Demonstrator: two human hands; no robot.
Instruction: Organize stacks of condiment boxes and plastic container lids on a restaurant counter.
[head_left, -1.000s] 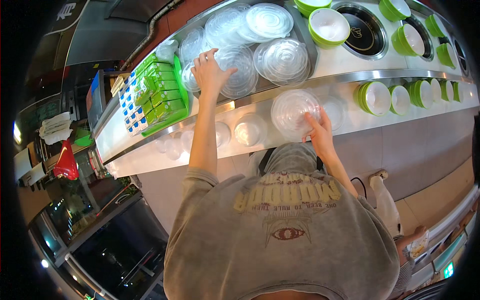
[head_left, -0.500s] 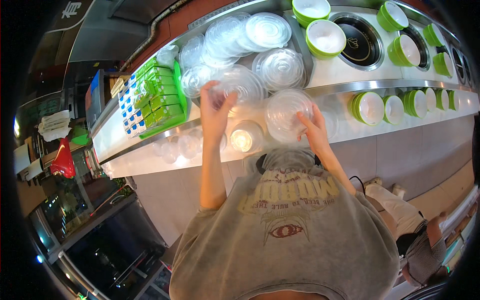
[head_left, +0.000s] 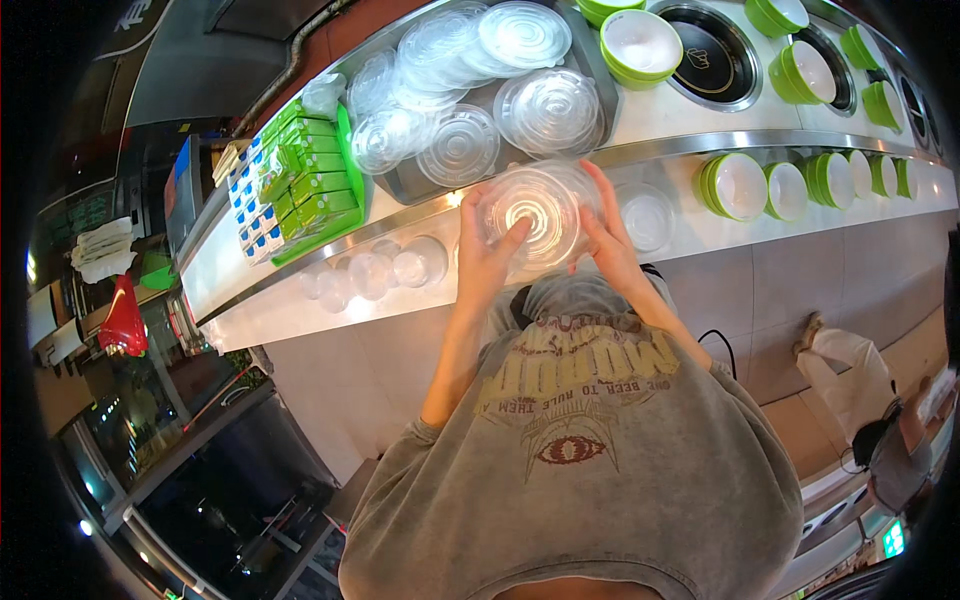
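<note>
Both hands hold one clear round plastic lid (head_left: 535, 212) between them, above the near edge of the steel surface (head_left: 690, 150). The left hand (head_left: 487, 250) curls around the lid's left rim with its thumb lying across the lid's face. The right hand (head_left: 606, 240) cups the right rim, fingers stretched up along the edge. Both forearms rise from the grey printed sweatshirt (head_left: 570, 440) and bend toward each other at the lid.

Beyond the hands, a loose pile of clear lids (head_left: 470, 90), about seven that can be told apart, lies overlapping in a tray on the surface. On the lower ledge, roughly four clear small cups (head_left: 385, 270) stand to the left of the hands and one clear bowl (head_left: 648, 215) just to the right. To the right, at least five green bowls with white insides (head_left: 738, 185) lean on edge in a row; about five more green bowls (head_left: 640, 45) sit farther back, near two round black burners (head_left: 710, 55).

On the left, a green tray (head_left: 330, 205) carries stacked flat green packets, with a row of small blue-and-white cartons (head_left: 250, 200) beside them. A red triangular sign (head_left: 122, 320) stands far left.
</note>
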